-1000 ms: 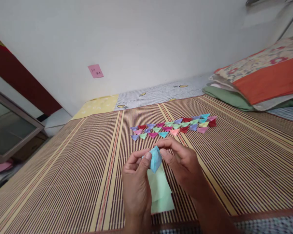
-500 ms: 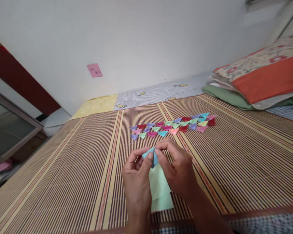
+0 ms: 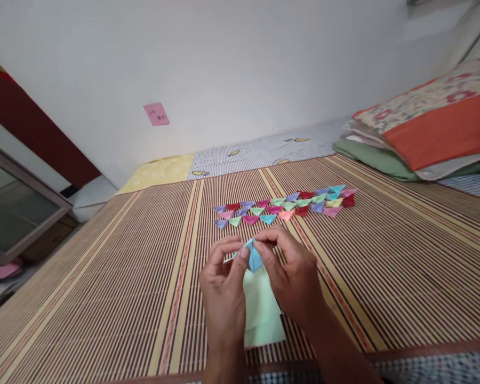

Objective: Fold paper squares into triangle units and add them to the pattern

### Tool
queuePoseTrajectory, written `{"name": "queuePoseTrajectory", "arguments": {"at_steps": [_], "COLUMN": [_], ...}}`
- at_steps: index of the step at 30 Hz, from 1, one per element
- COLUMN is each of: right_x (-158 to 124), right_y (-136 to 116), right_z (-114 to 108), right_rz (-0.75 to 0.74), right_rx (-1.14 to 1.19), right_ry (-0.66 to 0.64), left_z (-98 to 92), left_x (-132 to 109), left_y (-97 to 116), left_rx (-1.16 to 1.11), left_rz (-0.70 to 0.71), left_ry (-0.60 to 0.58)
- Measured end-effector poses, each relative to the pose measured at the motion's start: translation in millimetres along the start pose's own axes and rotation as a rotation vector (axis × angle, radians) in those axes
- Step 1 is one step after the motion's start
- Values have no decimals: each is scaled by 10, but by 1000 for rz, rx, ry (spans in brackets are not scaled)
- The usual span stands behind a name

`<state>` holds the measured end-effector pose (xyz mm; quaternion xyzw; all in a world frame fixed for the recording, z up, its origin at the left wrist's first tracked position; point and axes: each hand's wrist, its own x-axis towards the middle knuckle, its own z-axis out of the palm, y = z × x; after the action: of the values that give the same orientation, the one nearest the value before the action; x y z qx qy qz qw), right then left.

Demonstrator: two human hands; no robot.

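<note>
Between my two hands is a small folded piece of blue paper (image 3: 255, 260), with a crease running down its face. My left hand (image 3: 225, 277) pinches its left side between thumb and fingers. On the right side, my right hand (image 3: 290, 269) grips it the same way near the top point. Under the hands lie light green paper sheets (image 3: 262, 314), partly hidden by my wrists and fingers. Beyond them, several folded paper triangles (image 3: 268, 219) in many colours are laid out in rows on the striped mat (image 3: 136, 288).
A stack of folded bedding (image 3: 436, 138) with an orange and floral cover sits at the far right. Patterned cloth (image 3: 244, 159) borders the mat by the white wall, which carries a pink note (image 3: 156, 114). A framed glass panel (image 3: 20, 202) stands at the left.
The blue paper has turned and opened slightly, so that more of its face and centre crease show. Both hands keep their pinch and have barely shifted.
</note>
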<state>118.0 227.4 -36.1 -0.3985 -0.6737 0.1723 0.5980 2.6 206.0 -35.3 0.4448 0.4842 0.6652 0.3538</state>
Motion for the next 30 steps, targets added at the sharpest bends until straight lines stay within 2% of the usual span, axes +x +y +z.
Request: {"name": "queuePoseTrajectory", "arguments": {"at_steps": [3,5,10,20,30], "right_x": [1,18,58,34,66], "right_y": [-15,-24,-37,-15,-1], "right_z": [-7,-13,-23,-37,-95], "right_rz": [8,-21,-68,2,1], "right_rx": [14,22,43,76,102], "right_ry": [43,54,34,2,-97], "left_z": [17,30,38,19,8], "left_x": [6,5,6,3,-14], "left_y": [-17,-22,-9,4,27], "left_rx": [-166,-208,-220,-69,-6], "left_rz": [-130,-159,-153,-132,-102], "left_ry": [-68,-31,11,23,-56]}}
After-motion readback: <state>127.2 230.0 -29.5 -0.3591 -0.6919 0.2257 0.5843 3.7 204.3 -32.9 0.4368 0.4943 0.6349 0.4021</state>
